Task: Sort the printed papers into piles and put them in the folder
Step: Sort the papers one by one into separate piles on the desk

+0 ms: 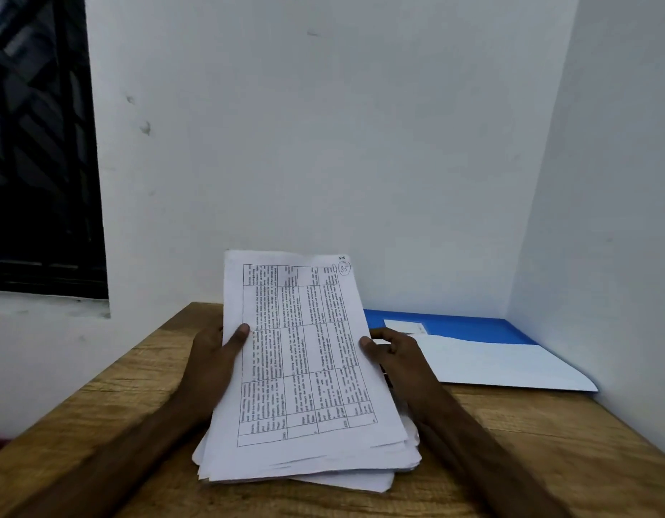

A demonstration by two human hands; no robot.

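Note:
A thick stack of printed papers [301,368] with a table of text on the top sheet is tilted up off the wooden table [99,424], its lower edge resting near the table's front. My left hand [215,364] grips the stack's left edge, thumb on the top sheet. My right hand [394,357] grips the right edge, thumb on top. An open blue folder [473,327] with a white inner pocket lies at the back right, against the corner of the walls.
White walls close in behind and on the right of the table. A dark barred window [39,143] is at the upper left. A few loose sheets [346,480] stick out under the stack's lower edge.

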